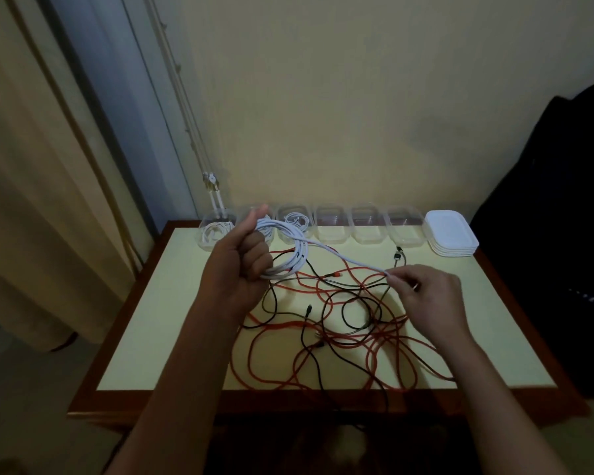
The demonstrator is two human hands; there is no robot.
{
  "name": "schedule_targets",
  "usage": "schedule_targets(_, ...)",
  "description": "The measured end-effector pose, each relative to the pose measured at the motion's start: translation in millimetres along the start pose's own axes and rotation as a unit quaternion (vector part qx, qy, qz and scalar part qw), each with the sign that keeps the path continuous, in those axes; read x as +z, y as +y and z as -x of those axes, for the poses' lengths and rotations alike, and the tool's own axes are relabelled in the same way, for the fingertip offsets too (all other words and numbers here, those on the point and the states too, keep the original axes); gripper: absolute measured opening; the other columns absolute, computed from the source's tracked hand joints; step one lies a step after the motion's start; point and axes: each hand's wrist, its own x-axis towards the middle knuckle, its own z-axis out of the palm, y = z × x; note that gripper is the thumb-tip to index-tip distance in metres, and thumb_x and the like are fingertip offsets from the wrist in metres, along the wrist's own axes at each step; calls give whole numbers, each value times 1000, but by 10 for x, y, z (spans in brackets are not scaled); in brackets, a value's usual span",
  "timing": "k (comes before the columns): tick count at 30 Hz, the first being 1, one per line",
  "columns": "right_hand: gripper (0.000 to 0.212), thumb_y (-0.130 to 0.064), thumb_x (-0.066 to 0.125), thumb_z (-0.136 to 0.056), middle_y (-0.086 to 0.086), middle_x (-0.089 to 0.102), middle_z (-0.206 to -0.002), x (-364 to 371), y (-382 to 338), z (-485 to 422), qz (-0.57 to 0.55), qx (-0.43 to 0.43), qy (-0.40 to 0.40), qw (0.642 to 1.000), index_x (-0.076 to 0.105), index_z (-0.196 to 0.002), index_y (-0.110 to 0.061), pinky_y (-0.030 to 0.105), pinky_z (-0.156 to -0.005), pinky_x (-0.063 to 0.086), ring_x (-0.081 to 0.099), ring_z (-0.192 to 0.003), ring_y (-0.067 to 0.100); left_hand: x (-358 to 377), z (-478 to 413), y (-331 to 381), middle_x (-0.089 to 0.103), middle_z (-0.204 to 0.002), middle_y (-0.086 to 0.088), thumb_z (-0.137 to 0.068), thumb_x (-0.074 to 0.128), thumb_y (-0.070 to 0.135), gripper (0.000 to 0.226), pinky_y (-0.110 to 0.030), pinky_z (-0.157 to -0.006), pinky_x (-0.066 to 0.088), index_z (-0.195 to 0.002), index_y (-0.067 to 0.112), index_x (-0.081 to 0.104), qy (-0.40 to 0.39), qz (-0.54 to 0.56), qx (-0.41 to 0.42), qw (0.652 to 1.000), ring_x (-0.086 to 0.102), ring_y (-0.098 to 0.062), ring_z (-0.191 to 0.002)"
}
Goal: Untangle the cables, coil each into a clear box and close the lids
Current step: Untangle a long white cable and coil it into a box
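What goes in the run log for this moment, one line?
left hand: holds white cable coil | right hand: pinches its free end | red cables, black cables: tangled on table | lids: stacked, off

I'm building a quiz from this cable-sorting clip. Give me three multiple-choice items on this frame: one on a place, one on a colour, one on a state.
1. Where is the stack of white lids?
A. right end of the box row
B. left end
C. on the floor

2. What colour is the cable coiled in the left hand?
A. red
B. white
C. black

3. The rightmost clear box is:
A. lidded
B. filled with cable
C. open, empty

Answers: 1 A, the lids sit beside the last box. 2 B, the white cable loops from that grip to the right hand. 3 C, no lid or cable shows.
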Motion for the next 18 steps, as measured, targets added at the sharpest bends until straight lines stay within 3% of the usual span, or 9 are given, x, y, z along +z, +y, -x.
schedule_targets(4,13,-11,76,-87,-15,70,-65,186,-73,154,-58,43,-63,995,78,-83,-23,14,-62,48,65,-65,1,28,-19,-97,23,-43,9,-92,53,18,14,-17,-27,20,-98,13,65,-1,45,-24,999,7,-8,-39)
schedule_targets(6,8,-5,73,-88,-10,73,-70,267,-176,238,-176,120,-104,971,74,-84,-12,9,-60,47,67,-63,-2,48,-22,-159,23,-42,8,-101,47,18,19,-18,-27,20,-98,12,65,7,65,-39,997,5,-8,-41)
schedule_targets(7,2,-2,71,-90,-2,76,-76,298,-250,279,-282,171,-122,936,71,-89,-3,10,-61,50,72,-69,3,57,-27,-192,23,-41,8,-103,45,19,22,-18,-27,19,-98,12,65,12,74,-44,996,5,-8,-42)
schedule_targets(9,11,-1,67,-93,13,77,-89,367,-399,353,-470,256,-138,833,65,-98,9,18,-67,57,76,-84,20,71,-40,-252,23,-41,7,-105,43,19,24,-17,-27,18,-99,11,64,22,91,-47,994,5,-8,-41)
schedule_targets(11,15,-1,64,-95,16,74,-95,445,-518,366,-573,283,-133,757,64,-102,13,20,-74,58,75,-91,22,74,-56,-304,22,-40,7,-106,42,19,24,-16,-29,17,-100,11,63,33,100,-48,993,7,-8,-36)
schedule_targets(15,13,-2,57,-99,12,70,-95,508,-742,281,-690,313,-77,648,64,-104,8,16,-72,57,73,-86,11,73,-70,-393,23,-40,6,-106,40,20,26,-17,-30,16,-99,11,63,35,109,-56,992,10,-8,-33)
schedule_targets(18,22,-3,55,-100,12,70,-93,513,-865,249,-726,321,-55,606,59,-118,10,15,-68,57,73,-84,11,68,-80,-418,23,-39,7,-105,40,18,24,-16,-31,17,-98,11,63,23,105,-54,993,21,-5,-27)
